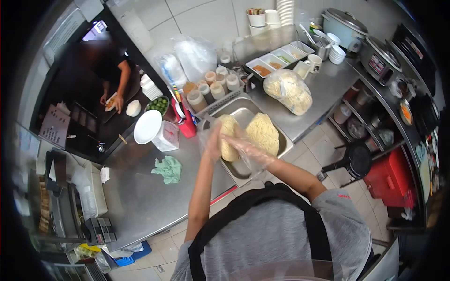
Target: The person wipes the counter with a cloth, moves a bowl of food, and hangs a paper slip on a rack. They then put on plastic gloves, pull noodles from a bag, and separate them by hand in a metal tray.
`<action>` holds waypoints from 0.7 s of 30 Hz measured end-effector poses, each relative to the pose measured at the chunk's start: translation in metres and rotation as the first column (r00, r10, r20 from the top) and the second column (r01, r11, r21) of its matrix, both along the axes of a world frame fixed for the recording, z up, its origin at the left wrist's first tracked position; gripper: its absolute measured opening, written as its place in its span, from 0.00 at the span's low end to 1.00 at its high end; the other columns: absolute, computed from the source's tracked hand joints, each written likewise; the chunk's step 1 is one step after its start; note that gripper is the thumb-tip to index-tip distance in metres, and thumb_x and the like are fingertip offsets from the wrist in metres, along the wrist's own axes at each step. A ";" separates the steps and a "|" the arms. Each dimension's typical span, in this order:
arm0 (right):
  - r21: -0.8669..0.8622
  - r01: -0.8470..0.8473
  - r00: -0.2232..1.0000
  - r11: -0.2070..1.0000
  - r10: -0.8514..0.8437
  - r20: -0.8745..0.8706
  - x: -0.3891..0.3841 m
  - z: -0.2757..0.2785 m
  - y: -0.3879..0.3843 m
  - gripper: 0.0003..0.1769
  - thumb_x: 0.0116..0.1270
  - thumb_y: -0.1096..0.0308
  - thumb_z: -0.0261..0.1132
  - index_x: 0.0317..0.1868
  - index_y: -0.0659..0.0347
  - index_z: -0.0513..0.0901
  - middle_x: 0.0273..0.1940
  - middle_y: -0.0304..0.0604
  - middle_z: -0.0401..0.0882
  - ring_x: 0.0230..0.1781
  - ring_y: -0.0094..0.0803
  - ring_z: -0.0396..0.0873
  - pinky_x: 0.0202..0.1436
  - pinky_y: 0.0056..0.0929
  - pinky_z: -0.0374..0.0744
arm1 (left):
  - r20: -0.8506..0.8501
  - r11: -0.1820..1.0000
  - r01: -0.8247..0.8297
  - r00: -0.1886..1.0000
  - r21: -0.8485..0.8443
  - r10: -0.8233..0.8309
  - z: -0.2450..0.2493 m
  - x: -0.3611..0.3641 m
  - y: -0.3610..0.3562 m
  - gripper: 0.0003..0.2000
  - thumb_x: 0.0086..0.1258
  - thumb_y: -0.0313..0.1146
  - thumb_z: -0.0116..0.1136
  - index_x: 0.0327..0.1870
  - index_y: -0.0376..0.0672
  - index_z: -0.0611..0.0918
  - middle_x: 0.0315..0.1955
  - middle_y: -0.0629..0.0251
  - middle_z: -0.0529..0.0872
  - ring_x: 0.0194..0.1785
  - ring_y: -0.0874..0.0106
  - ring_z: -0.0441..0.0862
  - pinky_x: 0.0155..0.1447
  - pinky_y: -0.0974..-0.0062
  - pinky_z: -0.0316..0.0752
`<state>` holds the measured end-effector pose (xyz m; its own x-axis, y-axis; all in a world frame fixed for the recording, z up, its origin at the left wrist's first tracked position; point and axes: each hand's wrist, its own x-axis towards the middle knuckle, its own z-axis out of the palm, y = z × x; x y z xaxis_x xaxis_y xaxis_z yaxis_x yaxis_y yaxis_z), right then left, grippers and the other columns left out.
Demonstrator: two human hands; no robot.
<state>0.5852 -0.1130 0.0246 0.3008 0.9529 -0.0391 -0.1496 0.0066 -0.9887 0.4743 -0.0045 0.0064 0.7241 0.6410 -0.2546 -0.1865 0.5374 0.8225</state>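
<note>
At mid-frame, the left hand (213,142) and right hand (245,148) gripped a noodle clump (228,134) between them over the steel pan (241,176).

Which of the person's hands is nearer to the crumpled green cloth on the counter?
Left. The left hand is ahead and to the right of the green cloth, against the noodle bundle; the right hand is farther right, on that bundle's opposite side.

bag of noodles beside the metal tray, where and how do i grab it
Probably best held by its bulging long sides, coming from above: the bag of noodles lies plump and elongated on the counter, with no handle showing.
</note>
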 end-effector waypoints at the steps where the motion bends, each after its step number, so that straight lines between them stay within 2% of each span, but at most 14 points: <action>1: 0.108 -0.061 0.955 0.992 0.090 -0.284 0.001 0.014 0.001 0.45 0.65 0.58 0.67 0.73 0.67 0.52 0.65 0.57 0.63 0.65 0.39 0.67 0.65 0.34 0.70 | -0.010 0.993 -0.071 0.997 0.096 0.072 0.003 -0.002 0.000 0.24 0.74 0.44 0.51 0.65 0.39 0.70 0.55 0.58 0.78 0.57 0.68 0.77 0.59 0.68 0.75; 2: 0.082 0.054 0.874 0.995 -0.007 -0.486 -0.001 0.020 -0.001 0.43 0.63 0.73 0.69 0.72 0.65 0.53 0.65 0.50 0.64 0.64 0.33 0.67 0.64 0.29 0.71 | 0.028 0.980 -0.132 0.991 0.146 0.129 0.022 -0.002 -0.016 0.24 0.74 0.41 0.51 0.66 0.39 0.68 0.56 0.58 0.77 0.57 0.68 0.77 0.59 0.69 0.74; 4: 0.167 0.072 0.917 0.983 0.001 -0.398 0.007 0.021 0.002 0.43 0.62 0.72 0.70 0.72 0.64 0.53 0.65 0.49 0.63 0.64 0.34 0.68 0.64 0.29 0.71 | 0.107 0.938 -0.258 0.965 0.232 0.239 0.080 -0.002 -0.054 0.25 0.73 0.34 0.51 0.69 0.38 0.63 0.57 0.59 0.76 0.57 0.69 0.75 0.59 0.71 0.73; 6: 0.278 0.047 0.923 0.959 0.065 -0.379 0.018 0.014 0.007 0.46 0.59 0.70 0.73 0.72 0.61 0.54 0.65 0.48 0.63 0.64 0.35 0.67 0.65 0.31 0.69 | 0.101 0.914 -0.232 0.972 0.333 0.210 0.081 0.001 -0.055 0.26 0.73 0.30 0.51 0.70 0.39 0.61 0.57 0.59 0.76 0.57 0.68 0.75 0.59 0.71 0.73; 7: 0.278 -0.009 0.978 0.961 0.066 -0.198 0.024 0.016 0.008 0.46 0.58 0.69 0.73 0.72 0.61 0.54 0.65 0.48 0.63 0.63 0.36 0.68 0.65 0.31 0.69 | 0.092 0.900 -0.217 0.976 0.377 0.197 0.080 0.001 -0.055 0.26 0.72 0.28 0.51 0.70 0.39 0.60 0.57 0.60 0.76 0.57 0.67 0.75 0.59 0.71 0.73; 8: 0.270 -0.066 0.997 0.961 0.071 -0.009 0.031 0.018 0.009 0.47 0.57 0.69 0.74 0.72 0.60 0.54 0.65 0.49 0.63 0.63 0.37 0.68 0.65 0.32 0.69 | -0.136 0.956 -0.164 0.970 0.244 0.201 0.071 0.002 -0.049 0.26 0.72 0.32 0.52 0.70 0.40 0.62 0.56 0.60 0.76 0.58 0.67 0.76 0.60 0.69 0.73; 9: 0.259 -0.128 0.980 0.958 0.081 0.184 0.036 0.019 0.011 0.48 0.56 0.68 0.74 0.72 0.60 0.54 0.65 0.49 0.63 0.63 0.37 0.68 0.66 0.32 0.68 | -0.119 0.972 -0.144 0.979 0.184 0.167 0.054 0.002 -0.040 0.26 0.73 0.36 0.52 0.69 0.40 0.62 0.57 0.60 0.76 0.58 0.67 0.76 0.61 0.69 0.72; 10: 0.227 -0.148 0.987 0.963 0.131 0.089 0.037 0.006 0.021 0.50 0.52 0.68 0.76 0.71 0.60 0.54 0.65 0.50 0.62 0.65 0.38 0.64 0.68 0.33 0.65 | -0.094 0.983 -0.128 0.986 0.130 0.141 0.034 0.003 -0.030 0.26 0.73 0.39 0.52 0.69 0.41 0.63 0.57 0.60 0.76 0.58 0.67 0.76 0.61 0.68 0.72; 13: 0.008 -0.210 0.977 0.978 0.210 -0.040 0.028 0.033 0.024 0.52 0.51 0.67 0.76 0.72 0.60 0.54 0.67 0.53 0.59 0.68 0.38 0.60 0.71 0.33 0.61 | -0.006 0.995 -0.086 0.996 -0.040 0.086 0.021 0.004 -0.013 0.27 0.75 0.49 0.46 0.69 0.43 0.64 0.59 0.60 0.76 0.60 0.64 0.75 0.65 0.64 0.69; 17: 0.234 -0.138 0.917 0.962 0.035 0.397 0.028 0.006 0.052 0.57 0.46 0.68 0.75 0.75 0.56 0.51 0.71 0.61 0.50 0.75 0.46 0.49 0.73 0.40 0.56 | 0.033 0.987 -0.078 0.996 -0.142 0.084 0.014 0.007 -0.001 0.29 0.76 0.57 0.38 0.69 0.47 0.65 0.60 0.59 0.76 0.61 0.61 0.75 0.66 0.61 0.67; 18: 0.251 -0.186 0.693 0.950 -0.054 0.719 0.030 0.004 0.059 0.50 0.51 0.63 0.71 0.74 0.52 0.55 0.75 0.52 0.49 0.76 0.49 0.47 0.74 0.46 0.54 | 0.033 0.996 -0.020 0.999 -0.090 0.023 0.036 0.004 -0.013 0.30 0.76 0.58 0.35 0.71 0.49 0.61 0.65 0.60 0.70 0.65 0.61 0.71 0.67 0.62 0.66; 20: -0.017 -0.308 0.353 0.951 0.131 0.927 0.023 0.037 0.052 0.45 0.51 0.64 0.70 0.71 0.47 0.61 0.75 0.49 0.50 0.76 0.53 0.46 0.74 0.50 0.54 | 0.002 0.986 -0.166 0.986 -0.030 0.166 0.013 0.004 -0.013 0.31 0.76 0.59 0.35 0.72 0.49 0.58 0.69 0.61 0.65 0.68 0.62 0.67 0.68 0.62 0.66; 21: -0.161 -0.320 0.153 0.934 0.219 0.964 0.021 0.047 0.046 0.43 0.51 0.64 0.70 0.70 0.45 0.63 0.75 0.48 0.50 0.75 0.55 0.46 0.74 0.52 0.54 | -0.013 0.972 -0.233 0.972 -0.004 0.233 0.003 0.005 -0.016 0.31 0.76 0.59 0.35 0.73 0.48 0.57 0.70 0.61 0.62 0.70 0.63 0.65 0.68 0.63 0.66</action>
<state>0.6066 -0.0667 0.0714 -0.2223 0.9665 0.1281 0.8992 0.2540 -0.3561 0.4794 -0.0207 0.0094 0.5516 0.7905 -0.2662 -0.2974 0.4846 0.8226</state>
